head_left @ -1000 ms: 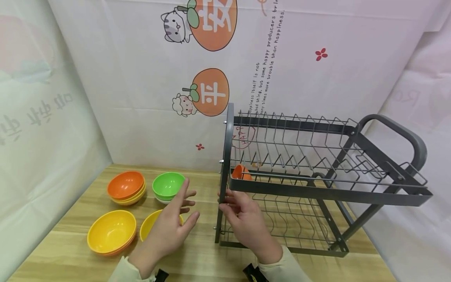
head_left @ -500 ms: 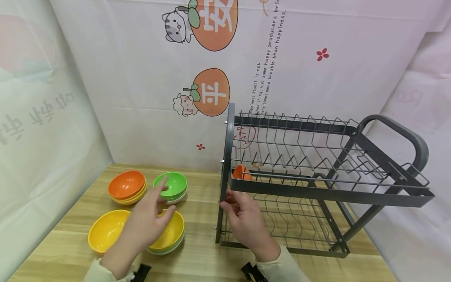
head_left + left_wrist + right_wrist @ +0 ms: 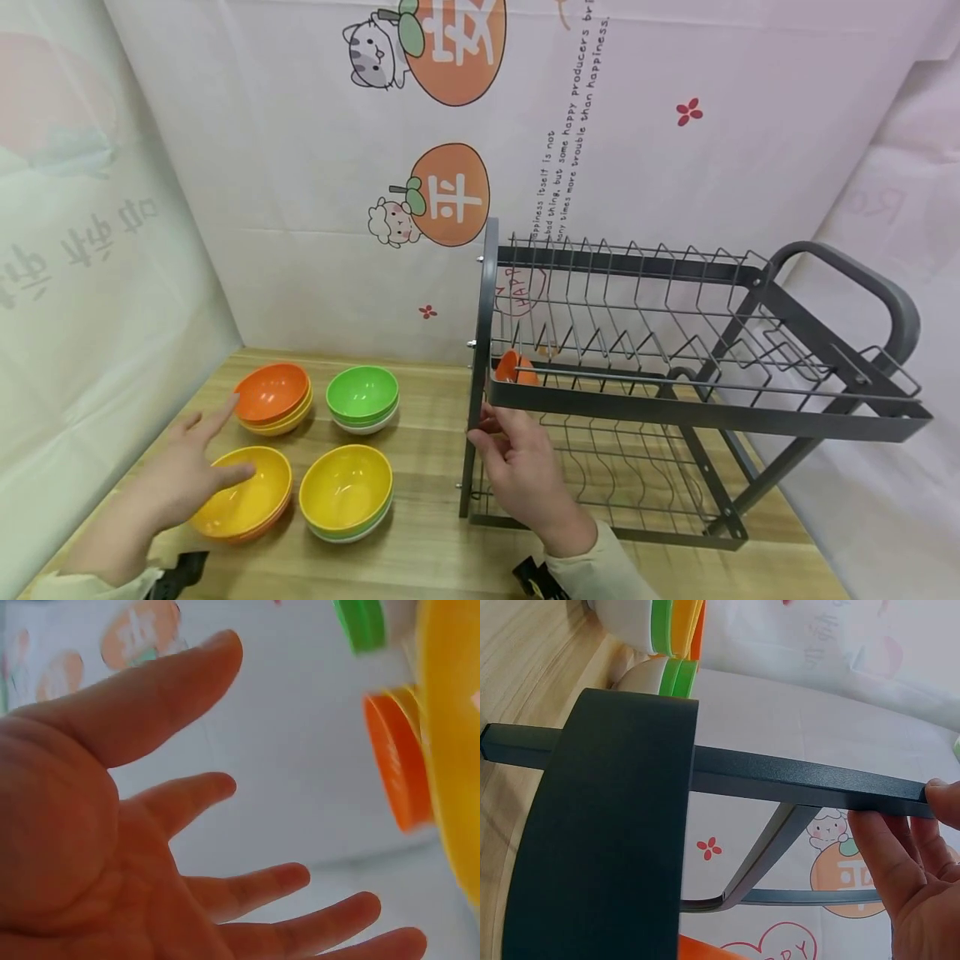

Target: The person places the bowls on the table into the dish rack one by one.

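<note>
My left hand, fingers spread, hovers over the left rim of the front-left stack, a yellow bowl on an orange one. In the left wrist view its palm and fingers hold nothing, and the yellow bowl is at the right edge. My right hand grips the left upright of a dark grey two-tier dish rack. Seen from the right wrist, thumb and fingers pinch the dark bar. An orange bowl stands tilted on edge in the rack's upper tier, at its left end.
Behind the left hand, an orange bowl tops yellow ones. Green bowls sit on a white one at back. A yellow bowl tops green and white ones in front. A printed cloth backs the wooden table.
My left hand has swept left, from beside the rack across the front yellow bowls to the far-left stack. The right hand has kept its grip on the rack's upright.
</note>
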`<state>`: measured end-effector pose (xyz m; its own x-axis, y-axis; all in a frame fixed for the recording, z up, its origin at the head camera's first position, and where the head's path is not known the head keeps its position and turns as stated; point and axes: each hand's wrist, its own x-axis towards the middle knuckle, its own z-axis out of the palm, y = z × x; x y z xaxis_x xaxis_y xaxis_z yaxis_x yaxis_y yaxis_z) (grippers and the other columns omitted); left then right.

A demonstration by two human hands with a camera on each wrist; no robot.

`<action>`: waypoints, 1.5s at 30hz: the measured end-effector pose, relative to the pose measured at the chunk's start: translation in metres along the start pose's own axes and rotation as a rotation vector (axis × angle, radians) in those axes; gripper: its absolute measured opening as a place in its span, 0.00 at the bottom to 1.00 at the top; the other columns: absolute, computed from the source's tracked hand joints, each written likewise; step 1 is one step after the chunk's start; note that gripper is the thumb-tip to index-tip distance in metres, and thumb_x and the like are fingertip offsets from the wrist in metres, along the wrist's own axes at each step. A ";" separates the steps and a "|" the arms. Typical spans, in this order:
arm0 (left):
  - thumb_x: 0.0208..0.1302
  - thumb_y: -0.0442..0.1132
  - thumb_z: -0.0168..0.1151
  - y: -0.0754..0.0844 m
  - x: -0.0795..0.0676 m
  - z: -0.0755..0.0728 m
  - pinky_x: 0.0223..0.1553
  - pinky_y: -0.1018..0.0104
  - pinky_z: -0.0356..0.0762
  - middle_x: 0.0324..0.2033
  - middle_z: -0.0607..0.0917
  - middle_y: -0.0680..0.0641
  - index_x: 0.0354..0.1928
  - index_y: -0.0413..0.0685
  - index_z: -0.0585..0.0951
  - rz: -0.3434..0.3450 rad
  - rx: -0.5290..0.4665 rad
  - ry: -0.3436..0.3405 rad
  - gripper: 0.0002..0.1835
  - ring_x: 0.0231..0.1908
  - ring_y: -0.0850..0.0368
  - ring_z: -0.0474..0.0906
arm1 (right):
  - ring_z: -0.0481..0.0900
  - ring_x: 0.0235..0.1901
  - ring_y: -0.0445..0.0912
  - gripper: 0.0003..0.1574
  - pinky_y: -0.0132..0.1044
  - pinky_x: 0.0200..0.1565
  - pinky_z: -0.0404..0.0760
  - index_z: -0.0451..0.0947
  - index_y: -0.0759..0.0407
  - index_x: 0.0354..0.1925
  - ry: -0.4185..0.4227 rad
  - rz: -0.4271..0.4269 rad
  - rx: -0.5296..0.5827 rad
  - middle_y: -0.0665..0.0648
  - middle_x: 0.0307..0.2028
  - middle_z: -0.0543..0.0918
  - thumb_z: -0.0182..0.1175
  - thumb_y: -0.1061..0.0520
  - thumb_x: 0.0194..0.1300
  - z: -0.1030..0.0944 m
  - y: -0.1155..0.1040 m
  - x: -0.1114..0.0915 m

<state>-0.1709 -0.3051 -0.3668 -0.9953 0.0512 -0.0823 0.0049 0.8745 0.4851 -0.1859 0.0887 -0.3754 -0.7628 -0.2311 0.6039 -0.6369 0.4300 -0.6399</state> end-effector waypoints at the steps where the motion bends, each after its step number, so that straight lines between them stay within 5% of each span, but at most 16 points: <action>1: 0.54 0.62 0.63 -0.008 0.000 -0.002 0.41 0.23 0.59 0.61 0.42 0.17 0.73 0.46 0.41 -0.006 -0.023 -0.014 0.56 0.53 0.14 0.48 | 0.78 0.35 0.39 0.19 0.29 0.26 0.79 0.75 0.60 0.51 -0.001 -0.002 0.001 0.49 0.38 0.76 0.62 0.65 0.60 0.000 0.000 0.000; 5: 0.56 0.59 0.62 -0.035 0.001 -0.007 0.42 0.29 0.67 0.63 0.42 0.20 0.73 0.50 0.39 -0.078 -0.246 -0.144 0.55 0.56 0.17 0.48 | 0.77 0.35 0.39 0.19 0.29 0.26 0.79 0.75 0.60 0.51 -0.001 -0.008 0.004 0.50 0.38 0.76 0.62 0.65 0.60 -0.001 0.000 0.001; 9: 0.60 0.50 0.62 -0.053 0.001 -0.004 0.38 0.43 0.78 0.64 0.41 0.21 0.73 0.47 0.40 -0.186 -0.519 -0.264 0.50 0.55 0.24 0.60 | 0.77 0.35 0.39 0.18 0.30 0.26 0.79 0.76 0.60 0.51 -0.007 0.000 0.004 0.49 0.38 0.76 0.62 0.64 0.61 -0.001 0.001 0.001; 15: 0.64 0.40 0.60 -0.065 0.000 0.009 0.39 0.49 0.80 0.63 0.42 0.21 0.71 0.41 0.47 -0.202 -0.696 -0.298 0.41 0.44 0.44 0.76 | 0.77 0.35 0.39 0.18 0.30 0.27 0.79 0.76 0.61 0.51 -0.010 0.009 0.001 0.49 0.38 0.76 0.62 0.63 0.61 0.000 0.001 0.000; 23: 0.64 0.36 0.58 -0.071 0.001 0.019 0.35 0.50 0.81 0.62 0.45 0.20 0.71 0.40 0.51 -0.195 -0.713 -0.267 0.38 0.38 0.45 0.77 | 0.77 0.35 0.39 0.19 0.29 0.26 0.79 0.75 0.63 0.51 -0.014 0.004 0.007 0.49 0.38 0.75 0.61 0.64 0.61 0.001 0.002 0.000; 30: 0.61 0.29 0.56 -0.072 0.000 0.022 0.24 0.52 0.81 0.62 0.50 0.20 0.67 0.38 0.62 -0.101 -0.628 -0.224 0.31 0.17 0.54 0.72 | 0.77 0.35 0.38 0.20 0.29 0.27 0.79 0.75 0.62 0.52 -0.009 0.002 0.000 0.48 0.38 0.75 0.62 0.65 0.60 0.001 0.002 0.000; 37: 0.55 0.23 0.51 -0.072 0.001 0.026 0.23 0.52 0.81 0.62 0.49 0.19 0.65 0.31 0.64 -0.063 -0.594 -0.242 0.31 0.20 0.49 0.73 | 0.77 0.35 0.38 0.19 0.29 0.28 0.80 0.75 0.61 0.51 -0.015 0.009 -0.006 0.48 0.38 0.75 0.62 0.65 0.60 0.000 0.002 0.000; 45: 0.60 0.29 0.58 -0.073 0.001 0.024 0.31 0.50 0.81 0.62 0.40 0.18 0.67 0.33 0.58 -0.053 -0.687 -0.315 0.34 0.28 0.47 0.75 | 0.77 0.35 0.38 0.20 0.30 0.28 0.80 0.75 0.60 0.52 -0.020 0.005 0.010 0.48 0.38 0.75 0.62 0.64 0.61 0.000 0.002 0.001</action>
<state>-0.1700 -0.3574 -0.4234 -0.9174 0.2432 -0.3150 -0.2059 0.3873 0.8987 -0.1877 0.0895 -0.3759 -0.7682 -0.2466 0.5909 -0.6339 0.4228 -0.6476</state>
